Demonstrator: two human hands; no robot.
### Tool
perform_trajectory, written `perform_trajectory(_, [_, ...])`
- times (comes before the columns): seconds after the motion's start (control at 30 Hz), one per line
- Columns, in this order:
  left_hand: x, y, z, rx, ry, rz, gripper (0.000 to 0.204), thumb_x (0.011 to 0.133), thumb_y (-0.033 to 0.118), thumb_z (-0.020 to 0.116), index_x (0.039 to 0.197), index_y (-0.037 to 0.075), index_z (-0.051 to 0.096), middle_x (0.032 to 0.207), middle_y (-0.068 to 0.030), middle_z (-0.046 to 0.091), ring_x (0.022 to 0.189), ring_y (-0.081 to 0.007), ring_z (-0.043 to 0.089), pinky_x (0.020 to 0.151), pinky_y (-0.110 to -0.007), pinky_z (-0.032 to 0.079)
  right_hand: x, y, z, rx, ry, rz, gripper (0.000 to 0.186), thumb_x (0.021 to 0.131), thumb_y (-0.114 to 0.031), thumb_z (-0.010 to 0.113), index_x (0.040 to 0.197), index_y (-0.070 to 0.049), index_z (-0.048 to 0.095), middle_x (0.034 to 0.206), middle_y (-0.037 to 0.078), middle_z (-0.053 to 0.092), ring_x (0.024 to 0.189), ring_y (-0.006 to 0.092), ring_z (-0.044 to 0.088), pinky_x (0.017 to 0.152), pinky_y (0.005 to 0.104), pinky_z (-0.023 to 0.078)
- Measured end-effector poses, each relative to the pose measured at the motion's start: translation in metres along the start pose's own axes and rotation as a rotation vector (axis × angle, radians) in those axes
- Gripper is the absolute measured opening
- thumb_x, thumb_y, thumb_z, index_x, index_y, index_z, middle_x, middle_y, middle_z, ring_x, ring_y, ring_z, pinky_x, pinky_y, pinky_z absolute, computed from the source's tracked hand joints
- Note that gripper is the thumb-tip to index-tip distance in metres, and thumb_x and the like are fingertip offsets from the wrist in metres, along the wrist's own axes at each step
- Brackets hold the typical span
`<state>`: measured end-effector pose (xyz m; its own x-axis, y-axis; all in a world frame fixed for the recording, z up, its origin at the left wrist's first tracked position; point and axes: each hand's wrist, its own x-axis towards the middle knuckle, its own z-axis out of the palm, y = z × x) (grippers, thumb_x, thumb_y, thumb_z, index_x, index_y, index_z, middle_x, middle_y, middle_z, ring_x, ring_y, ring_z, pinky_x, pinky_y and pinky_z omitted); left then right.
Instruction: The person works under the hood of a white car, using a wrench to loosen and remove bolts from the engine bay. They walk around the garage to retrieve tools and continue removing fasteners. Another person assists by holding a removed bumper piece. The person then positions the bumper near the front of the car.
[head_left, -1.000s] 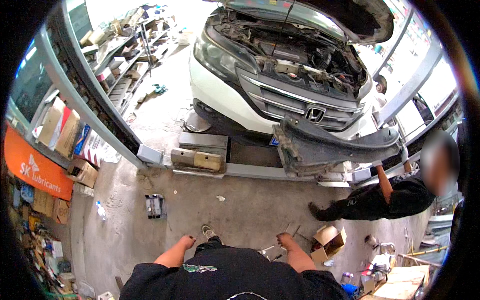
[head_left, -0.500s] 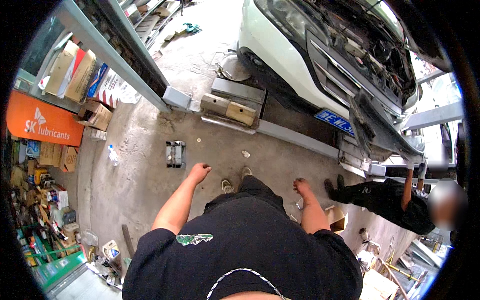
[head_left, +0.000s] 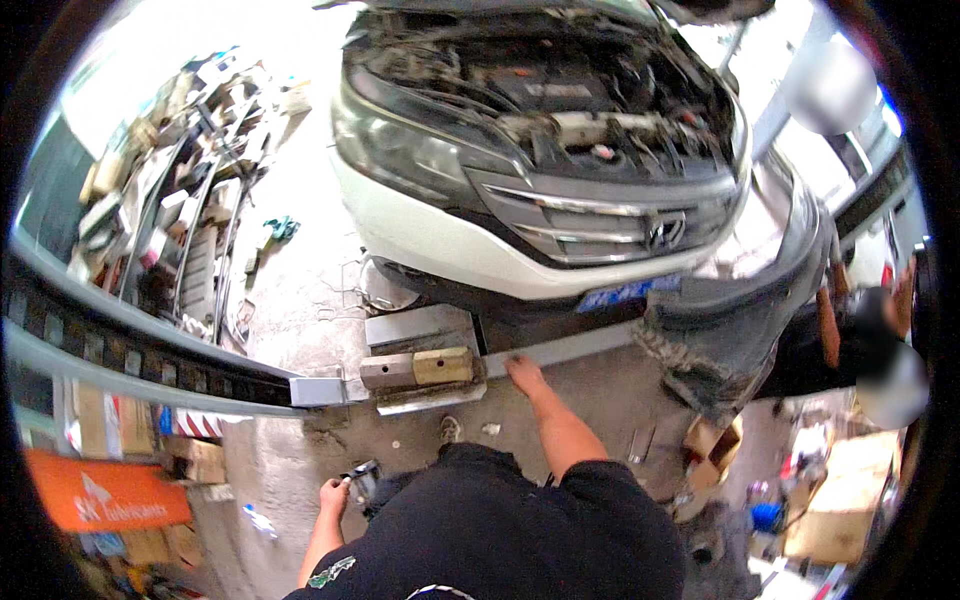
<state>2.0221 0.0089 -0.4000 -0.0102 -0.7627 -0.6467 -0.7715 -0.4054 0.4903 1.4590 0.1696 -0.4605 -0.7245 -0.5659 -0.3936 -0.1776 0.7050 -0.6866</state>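
Observation:
My left hand (head_left: 333, 493) hangs low on the left with its fingers curled. A small whitish spot shows at its fingertips, too small to name. Right beside that hand, a dark metal box-like piece (head_left: 363, 482) appears on the floor, partly hidden by my body. My right hand (head_left: 526, 376) reaches forward over the grey lift beam (head_left: 570, 346); its fingers are smeared, and whether it touches the beam is unclear. To its left, two blocks (head_left: 416, 369) sit on the lift plate. Ahead stands a white car (head_left: 450, 235) with its hood up.
A co-worker (head_left: 835, 330) at the right is beside a detached dark bumper-like panel (head_left: 745, 320). An open cardboard box (head_left: 712, 450) lies on the floor at right. Cluttered shelving (head_left: 190, 220) and a lift post (head_left: 150, 365) stand left, above an orange sign (head_left: 105, 492).
My view has turned and come nearer the car, which now fills the upper middle. My right arm has swung forward toward the lift beam; my left hand is lower, beside the metal piece.

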Motion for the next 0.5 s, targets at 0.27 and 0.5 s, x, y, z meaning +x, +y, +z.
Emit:
perform_trajectory(0.27, [0.106,0.057,-0.079,-0.292,0.145,0.075,0.026,0.091,0.020,0.059,0.108,0.001,0.057,0.087,-0.0092,0.063,0.069,-0.0190,0.064,0.046,-0.030,0.046,0.032,-0.248,-0.094,0.467,0.560,-0.399,0.035,0.088,-0.019,0.059,0.118,-0.001,0.059,0.119,0.018,0.061,0.112,0.0367,0.056,0.095,0.0418,0.046])
perform_trajectory(0.5, [0.185,0.239,-0.111,-0.190,0.084,0.502,0.033,0.093,0.025,0.060,0.115,0.001,0.058,0.088,-0.0056,0.064,0.075,-0.0150,0.058,0.063,-0.029,0.048,0.091,-0.330,-0.191,0.301,1.011,-0.621,0.036,0.082,-0.014,0.064,0.116,-0.004,0.058,0.119,0.016,0.056,0.118,0.0361,0.047,0.106,0.0448,0.036])
